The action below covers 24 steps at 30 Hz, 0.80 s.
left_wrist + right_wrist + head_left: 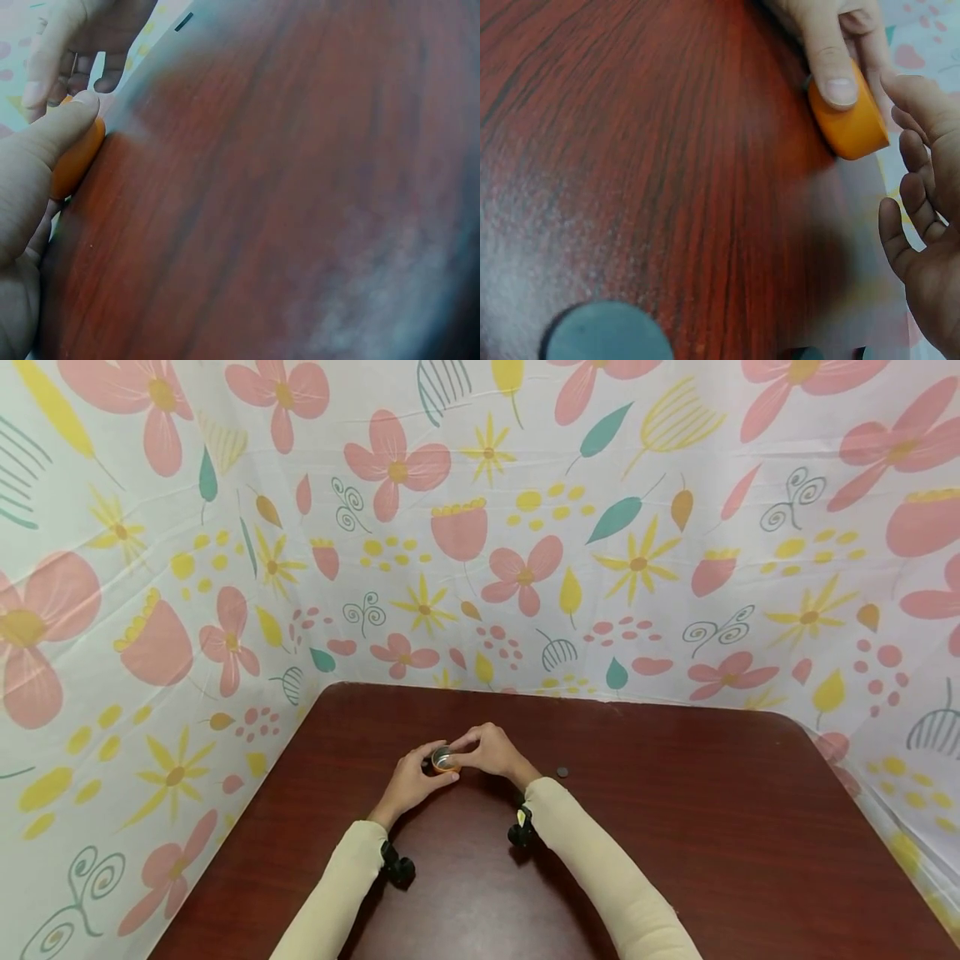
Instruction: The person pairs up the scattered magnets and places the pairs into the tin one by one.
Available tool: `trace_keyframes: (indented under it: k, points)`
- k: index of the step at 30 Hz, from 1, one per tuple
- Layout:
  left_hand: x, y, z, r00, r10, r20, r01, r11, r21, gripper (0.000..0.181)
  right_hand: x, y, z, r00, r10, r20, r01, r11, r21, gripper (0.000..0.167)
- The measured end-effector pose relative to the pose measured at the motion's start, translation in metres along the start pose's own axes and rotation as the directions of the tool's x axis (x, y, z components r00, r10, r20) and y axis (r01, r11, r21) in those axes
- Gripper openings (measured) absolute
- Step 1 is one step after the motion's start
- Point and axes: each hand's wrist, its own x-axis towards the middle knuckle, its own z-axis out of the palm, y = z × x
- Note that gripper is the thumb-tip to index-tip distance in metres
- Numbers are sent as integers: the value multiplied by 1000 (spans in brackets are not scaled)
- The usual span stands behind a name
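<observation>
An orange round container (447, 768) with a shiny metallic inside stands on the table, tilt unclear. My left hand (411, 781) grips its side, and in the right wrist view the left thumb lies flat on the orange wall (851, 127). Over the opening is my right hand (491, 752), its thumb and a finger reaching to the rim or just inside; whether they touch anything within is hidden. The left wrist view shows the orange side (81, 161) under the left thumb, with the right hand (94, 37) beyond it, fingers loosely bent.
A small dark disc (562, 772) lies on the brown table (712, 818), right of my right hand; a large dark round piece (607, 334) shows at the bottom of the right wrist view. Something small and dark (427, 766) sits beside the container's left. Flowered cloth (525, 527) hangs behind.
</observation>
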Motion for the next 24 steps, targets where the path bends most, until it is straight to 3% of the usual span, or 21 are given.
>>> trace_keyframes:
  k: [6, 11, 15, 20, 24]
  points:
    - [0, 0, 3, 1000, -4, 8, 5, 1000, -9, 71, -14, 3, -18, 1000, 1, -14, 0, 998, 62, 32]
    - [3, 0, 2, 1000, -8, 12, 8, 1000, -18, 75, -35, 2, -48, 1000, -18, -24, 21, 995, 95, 41]
    - [4, 0, 1, 1000, -8, 16, 9, 999, -41, 79, -57, 4, -71, 999, -34, -34, 37, 993, 111, 38]
    - [1, 6, 1, 1000, -22, 13, 23, 997, -72, 79, -86, 5, -95, 997, -40, -66, 43, 998, 47, 40]
    - [-4, 19, 3, 999, 54, -6, -54, 999, -7, 74, -107, 5, -106, 996, -34, -77, 33, 999, -19, 40]
